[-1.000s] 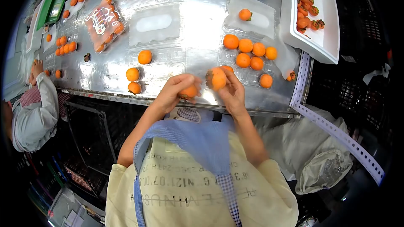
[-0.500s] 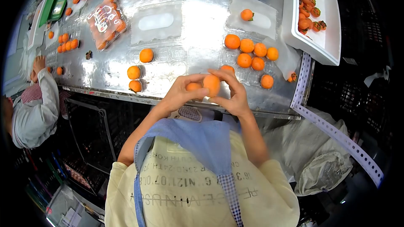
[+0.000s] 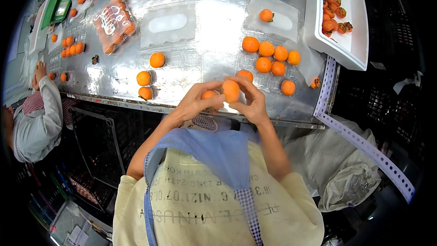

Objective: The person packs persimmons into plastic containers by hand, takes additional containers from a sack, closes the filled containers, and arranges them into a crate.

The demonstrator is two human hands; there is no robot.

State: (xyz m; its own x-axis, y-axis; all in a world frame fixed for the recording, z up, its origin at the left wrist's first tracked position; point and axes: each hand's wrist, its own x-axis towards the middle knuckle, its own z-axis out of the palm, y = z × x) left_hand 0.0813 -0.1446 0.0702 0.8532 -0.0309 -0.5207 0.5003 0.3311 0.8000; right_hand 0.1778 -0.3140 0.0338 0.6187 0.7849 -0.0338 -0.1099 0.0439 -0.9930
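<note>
Both my hands are together above the front edge of the metal table. My left hand [image 3: 195,102] curls around one orange persimmon [image 3: 210,95], its fingertips reaching the side of a second persimmon [image 3: 231,91]. That second fruit sits between the bent fingers and thumb of my right hand [image 3: 253,104]. Just beyond my hands, a clear plastic tray [image 3: 272,81] carries several persimmons, one [image 3: 245,75] close to my right fingers. To the left, another clear tray [image 3: 182,66] has three persimmons along its left side.
A white foam box [image 3: 359,27] of persimmons stands at the right. One persimmon [image 3: 266,15] lies on an open lid [image 3: 255,7]. A filled, closed pack [image 3: 114,25] lies at the left. A co-worker's sleeve [image 3: 50,105] reaches the table's left end. A perforated metal strip [image 3: 346,134] edges the right.
The persimmon in my right hand has shifted slightly to the right and turned a little. My fingers have adjusted around it; the trays' contents look the same.
</note>
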